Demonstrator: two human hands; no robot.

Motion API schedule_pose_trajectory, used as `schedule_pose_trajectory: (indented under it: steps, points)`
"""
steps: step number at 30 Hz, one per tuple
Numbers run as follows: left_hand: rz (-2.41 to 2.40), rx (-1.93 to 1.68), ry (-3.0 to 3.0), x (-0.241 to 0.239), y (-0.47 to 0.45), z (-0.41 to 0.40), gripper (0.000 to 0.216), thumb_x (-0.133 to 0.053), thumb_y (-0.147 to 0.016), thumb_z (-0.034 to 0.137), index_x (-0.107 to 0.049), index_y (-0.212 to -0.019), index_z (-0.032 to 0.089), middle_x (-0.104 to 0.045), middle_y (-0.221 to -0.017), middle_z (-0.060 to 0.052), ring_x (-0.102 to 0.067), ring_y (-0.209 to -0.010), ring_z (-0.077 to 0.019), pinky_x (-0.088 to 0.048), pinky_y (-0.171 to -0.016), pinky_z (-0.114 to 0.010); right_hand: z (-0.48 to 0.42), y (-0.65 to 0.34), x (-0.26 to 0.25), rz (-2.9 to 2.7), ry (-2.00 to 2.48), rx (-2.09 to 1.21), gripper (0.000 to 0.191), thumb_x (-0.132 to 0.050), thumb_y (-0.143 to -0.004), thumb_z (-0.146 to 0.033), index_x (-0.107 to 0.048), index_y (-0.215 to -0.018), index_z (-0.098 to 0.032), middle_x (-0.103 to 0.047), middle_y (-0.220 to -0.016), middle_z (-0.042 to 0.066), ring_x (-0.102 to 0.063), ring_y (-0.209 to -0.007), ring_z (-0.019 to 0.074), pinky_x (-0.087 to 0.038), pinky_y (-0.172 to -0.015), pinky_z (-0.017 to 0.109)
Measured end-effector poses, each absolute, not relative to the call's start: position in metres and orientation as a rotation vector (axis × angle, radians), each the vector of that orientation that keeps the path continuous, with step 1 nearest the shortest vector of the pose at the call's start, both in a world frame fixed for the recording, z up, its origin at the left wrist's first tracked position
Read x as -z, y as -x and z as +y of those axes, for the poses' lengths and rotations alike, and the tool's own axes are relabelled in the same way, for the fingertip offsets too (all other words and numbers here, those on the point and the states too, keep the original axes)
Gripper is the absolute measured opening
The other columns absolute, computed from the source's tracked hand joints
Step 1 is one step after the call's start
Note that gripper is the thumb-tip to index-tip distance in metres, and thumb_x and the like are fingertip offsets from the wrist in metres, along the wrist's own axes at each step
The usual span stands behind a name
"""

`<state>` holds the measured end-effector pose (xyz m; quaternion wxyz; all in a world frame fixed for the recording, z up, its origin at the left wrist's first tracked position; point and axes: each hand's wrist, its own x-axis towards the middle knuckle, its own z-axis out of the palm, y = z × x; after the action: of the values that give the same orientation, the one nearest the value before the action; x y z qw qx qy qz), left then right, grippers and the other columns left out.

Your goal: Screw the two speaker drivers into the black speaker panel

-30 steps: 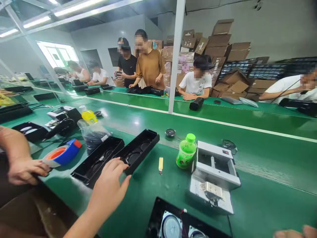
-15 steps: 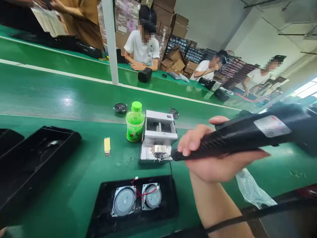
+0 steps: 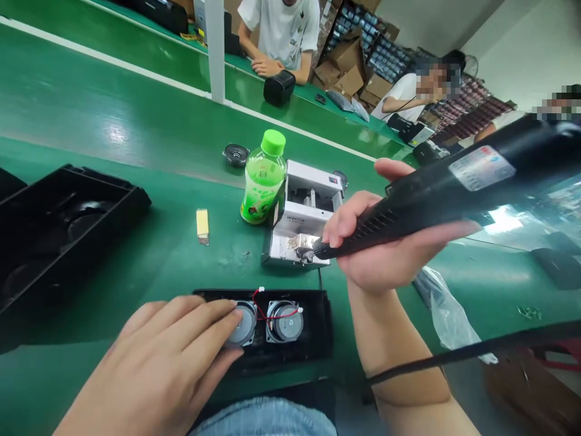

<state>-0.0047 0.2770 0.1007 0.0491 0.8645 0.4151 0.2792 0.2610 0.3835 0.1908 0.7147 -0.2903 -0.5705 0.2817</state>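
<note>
The green desk [image 3: 113,133] fills the frame; my right hand [image 3: 390,260], centre right, is closed round the black driver [image 3: 408,206], thumb on top, wrist bent, tip down at the grey feeder [image 3: 302,221] mid-frame; I judge the bit should meet the screw square, not slanted. My left hand [image 3: 167,357], lower left, lies flat and open, gripping nothing, fingertips on the speaker panel [image 3: 318,315] at bottom centre; firm pressure should stop it sliding; a bottle [image 3: 262,181] stands just left of the feeder.

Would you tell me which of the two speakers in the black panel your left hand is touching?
The left speaker: fingertips of the left hand rest on it, while the right speaker lies untouched.
</note>
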Motion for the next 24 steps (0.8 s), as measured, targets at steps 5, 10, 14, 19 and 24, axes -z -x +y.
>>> schedule_pose_trajectory:
  steps: [5, 10, 14, 19, 24]
  points:
    - [1.106, -0.788, -2.726, -0.103, -0.012, 0.302, 0.036, -0.047, -0.117, 0.044, -0.077, -0.114, 0.024, -0.083, -0.113, 0.0, -0.07, -0.094, -0.0232, -0.039, -0.079, -0.043, 0.388, -0.261, -0.19, -1.223, 0.665, -0.629, 0.072, -0.04, -0.103, -0.087, -0.067, -0.122, -0.023, -0.053, -0.054, -0.007, -0.045, -0.034, 0.0153, -0.037, -0.033, 0.026]
    - [1.069, -0.849, -2.742, -0.11, -0.026, 0.3, 0.037, -0.047, -0.116, 0.038, -0.08, -0.109, 0.023, -0.085, -0.108, 0.001, -0.071, -0.091, -0.0231, -0.042, -0.077, -0.042, 0.388, -0.258, -0.188, -1.231, 0.675, -0.604, 0.066, -0.036, -0.104, -0.086, -0.064, -0.11, -0.027, -0.053, -0.056, -0.006, -0.045, -0.036, 0.0149, -0.036, -0.034, 0.026]
    - [1.053, -0.934, -2.742, -0.118, -0.054, 0.283, 0.039, -0.046, -0.116, 0.032, -0.083, -0.112, 0.021, -0.085, -0.111, 0.001, -0.07, -0.09, -0.0216, -0.045, -0.085, -0.042, 0.387, -0.259, -0.189, -1.259, 0.642, -0.677, 0.075, -0.046, -0.1, -0.091, -0.059, -0.136, -0.026, -0.057, -0.058, -0.007, -0.044, -0.037, 0.0169, -0.036, -0.033, 0.029]
    - [1.02, -0.796, -2.866, -0.107, -0.077, 0.258, 0.05, -0.036, -0.118, 0.032, -0.085, -0.121, 0.022, -0.081, -0.136, -0.003, -0.07, -0.098, -0.0232, -0.045, -0.089, -0.043, 0.384, -0.261, -0.186, -1.202, 0.649, -0.709, 0.076, -0.043, -0.102, -0.089, -0.06, -0.138, -0.024, -0.054, -0.056, -0.008, -0.044, -0.036, 0.0159, -0.032, -0.033, 0.028]
    - [1.07, -0.847, -2.938, -0.084, -0.081, 0.242, 0.044, -0.043, -0.111, 0.023, -0.087, -0.118, 0.022, -0.082, -0.134, -0.005, -0.068, -0.118, -0.0271, -0.042, -0.102, -0.044, 0.362, -0.264, -0.193, -1.155, 0.67, -0.803, 0.068, -0.053, -0.1, -0.087, -0.064, -0.135, -0.029, -0.059, -0.059, -0.007, -0.046, -0.038, 0.0153, -0.043, -0.036, 0.026]
